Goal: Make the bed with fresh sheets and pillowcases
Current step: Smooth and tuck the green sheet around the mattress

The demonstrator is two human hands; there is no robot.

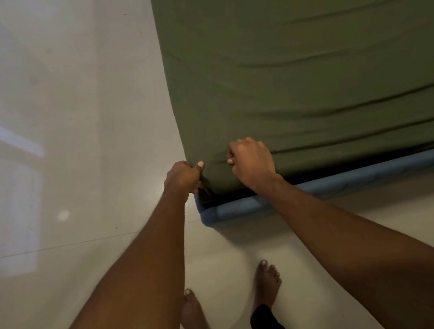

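Observation:
An olive green sheet covers the mattress that fills the upper right of the head view, with long wrinkles running across it. My left hand is closed on the sheet at the mattress's near left corner, thumb on top. My right hand is a fist gripping the sheet's edge just to the right of that corner. Below the mattress a blue bed frame shows along the near side. No pillows or pillowcases are in view.
A glossy pale tiled floor spreads to the left of the bed and in front of it, with window reflections. My two bare feet stand on it just short of the bed's corner.

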